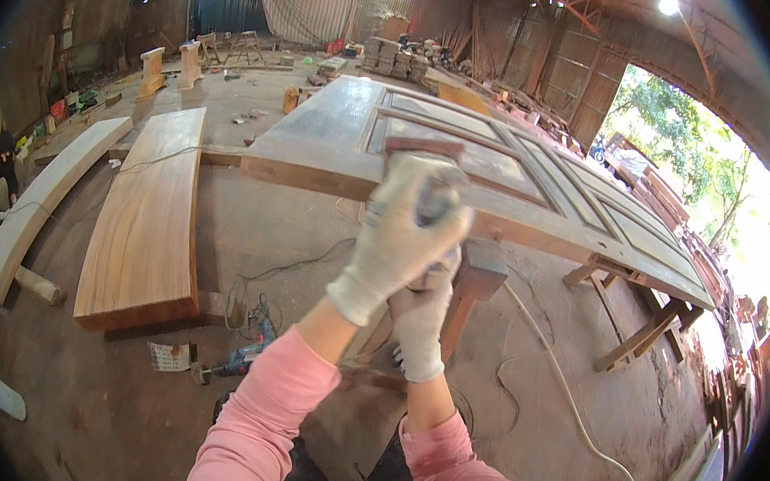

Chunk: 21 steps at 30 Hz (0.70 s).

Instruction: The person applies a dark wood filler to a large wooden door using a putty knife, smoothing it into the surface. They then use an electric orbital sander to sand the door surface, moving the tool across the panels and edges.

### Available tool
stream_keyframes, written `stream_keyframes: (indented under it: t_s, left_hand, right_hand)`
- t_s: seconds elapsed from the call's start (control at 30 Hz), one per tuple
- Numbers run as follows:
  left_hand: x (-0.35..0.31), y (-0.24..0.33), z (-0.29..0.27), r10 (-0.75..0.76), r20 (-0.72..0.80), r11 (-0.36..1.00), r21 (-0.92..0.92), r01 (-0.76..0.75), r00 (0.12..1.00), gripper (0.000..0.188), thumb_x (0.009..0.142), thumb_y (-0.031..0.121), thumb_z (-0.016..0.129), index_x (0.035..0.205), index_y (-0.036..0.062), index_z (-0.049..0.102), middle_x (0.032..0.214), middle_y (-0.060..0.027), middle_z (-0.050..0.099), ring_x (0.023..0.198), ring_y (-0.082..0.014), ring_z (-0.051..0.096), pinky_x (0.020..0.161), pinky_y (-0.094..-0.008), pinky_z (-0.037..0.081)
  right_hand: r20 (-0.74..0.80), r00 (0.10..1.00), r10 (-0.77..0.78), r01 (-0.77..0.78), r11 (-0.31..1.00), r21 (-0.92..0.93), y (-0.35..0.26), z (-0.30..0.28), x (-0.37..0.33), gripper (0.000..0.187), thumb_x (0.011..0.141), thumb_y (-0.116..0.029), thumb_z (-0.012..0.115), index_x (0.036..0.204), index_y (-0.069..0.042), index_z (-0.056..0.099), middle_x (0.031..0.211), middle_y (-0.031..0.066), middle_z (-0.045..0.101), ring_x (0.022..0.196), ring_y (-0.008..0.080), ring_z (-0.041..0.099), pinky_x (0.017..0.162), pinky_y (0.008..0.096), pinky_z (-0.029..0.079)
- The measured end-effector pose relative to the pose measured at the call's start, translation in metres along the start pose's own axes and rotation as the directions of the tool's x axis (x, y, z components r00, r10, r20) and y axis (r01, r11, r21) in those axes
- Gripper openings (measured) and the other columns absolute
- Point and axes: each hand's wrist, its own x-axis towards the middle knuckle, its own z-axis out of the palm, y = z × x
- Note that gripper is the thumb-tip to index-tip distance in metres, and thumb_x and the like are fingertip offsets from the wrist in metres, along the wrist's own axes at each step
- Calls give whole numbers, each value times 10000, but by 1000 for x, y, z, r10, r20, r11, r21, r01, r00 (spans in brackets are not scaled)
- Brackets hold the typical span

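My left hand (408, 229), in a white work glove, is closed round the dark body of a sander (433, 199), blurred and mostly hidden by the glove. The sander's flat reddish pad (424, 147) shows beyond my fingers, over the near edge of a large panelled wooden door (321, 127). Just below and behind, my gloved right hand (421, 320) is closed on the lower part of the same tool; its fingertips are partly covered by the left hand. The door lies flat at about waist height, its recessed panels stretching to the right.
Wooden trestles (644, 338) support the door. To the left lie a broad plank (146, 231) and a narrower curved board (54, 196). A blue power drill (245, 352) rests on the floor. A pale hose (564, 381) and thin cords cross it. A person (3, 170) is at far left.
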Motion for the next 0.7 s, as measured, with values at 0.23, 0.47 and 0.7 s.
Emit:
stream_keyframes:
  t_s: [0.23, 0.47, 0.7]
  left_hand:
    - [20, 9, -11, -16, -20, 1000, 11, 16, 1000, 303, 863, 170, 736, 1123, 46, 641, 1016, -87, 640, 925, -198, 604, 853, -355, 500]
    - [0, -6, -33, -193, -57, 973, -138, 184, 980, 319, 904, 80, 677, 1218, 37, 637, 1160, -64, 649, 1067, -169, 607, 982, -328, 485]
    - [-31, -13, 16, -313, -13, 924, -236, 301, 950, 290, 922, -5, 606, 1212, -2, 607, 1195, -79, 633, 1105, -191, 591, 1003, -339, 471]
  right_hand:
    - [31, 999, 14, -16, 996, 92, -24, 9, 17, 908, 819, -40, 793, 1570, -50, 282, 1445, 127, 525, 1285, 236, 561, 1082, 380, 449]
    - [123, 991, 54, -42, 994, -104, -24, 17, 5, 1039, 874, -250, 769, 1592, 51, 81, 1269, 332, 621, 1140, 486, 642, 924, 495, 529]
    - [88, 960, 265, -240, 944, -225, -3, -25, -12, 1075, 840, -245, 820, 1621, -38, 112, 1299, 278, 634, 1165, 453, 639, 947, 467, 530]
